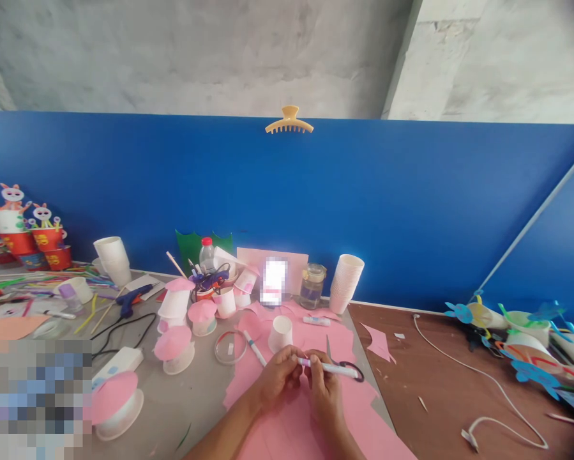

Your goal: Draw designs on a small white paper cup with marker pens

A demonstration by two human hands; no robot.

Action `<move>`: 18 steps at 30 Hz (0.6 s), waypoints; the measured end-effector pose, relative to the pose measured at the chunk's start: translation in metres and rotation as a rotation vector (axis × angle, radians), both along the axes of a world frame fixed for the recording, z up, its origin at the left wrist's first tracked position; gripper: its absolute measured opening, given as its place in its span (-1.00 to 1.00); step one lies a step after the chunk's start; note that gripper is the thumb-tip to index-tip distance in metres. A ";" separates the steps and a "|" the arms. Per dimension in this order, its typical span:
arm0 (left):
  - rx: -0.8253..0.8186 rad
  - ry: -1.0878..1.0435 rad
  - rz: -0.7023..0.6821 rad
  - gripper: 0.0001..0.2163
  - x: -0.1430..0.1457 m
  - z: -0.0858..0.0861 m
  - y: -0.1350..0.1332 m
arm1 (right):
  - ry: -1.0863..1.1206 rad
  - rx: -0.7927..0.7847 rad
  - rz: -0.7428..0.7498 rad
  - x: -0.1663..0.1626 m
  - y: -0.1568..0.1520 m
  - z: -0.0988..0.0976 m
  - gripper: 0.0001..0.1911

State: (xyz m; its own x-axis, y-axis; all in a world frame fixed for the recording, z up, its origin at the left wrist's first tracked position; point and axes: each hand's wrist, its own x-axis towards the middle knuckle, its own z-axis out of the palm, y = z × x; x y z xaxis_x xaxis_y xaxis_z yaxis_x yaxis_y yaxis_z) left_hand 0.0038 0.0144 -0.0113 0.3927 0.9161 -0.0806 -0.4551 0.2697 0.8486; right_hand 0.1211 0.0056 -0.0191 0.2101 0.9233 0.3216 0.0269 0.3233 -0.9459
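Between my two hands is a white marker (334,368) with a pink-purple band, held level above pink paper (287,434). My left hand (278,378) pinches its left end, and my right hand (325,390) grips the barrel near the band. Whether the cap is on is hidden by my fingers. Scissors (329,348) lie on the paper just behind my right hand, partly covered. A white paper cup (281,331) stands upside down beyond my left hand. Another marker (255,348) lies left of it, and a third marker (316,321) lies farther back.
Cups with pink paper tops (173,342) stand to the left, near a blue glue gun (132,297) and its cord. A lidded jar (311,287) and a stack of white cups (347,284) stand at the back. A white cable (478,374) lies on the brown surface to the right.
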 end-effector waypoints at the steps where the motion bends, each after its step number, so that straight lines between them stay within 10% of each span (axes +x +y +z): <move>1: 0.005 0.010 -0.011 -0.71 0.000 0.001 0.000 | -0.002 -0.004 -0.002 0.000 0.000 -0.001 -0.51; 18: 0.241 0.107 -0.090 -0.61 0.001 0.020 -0.009 | 0.043 -0.054 0.075 0.001 -0.001 0.001 -0.55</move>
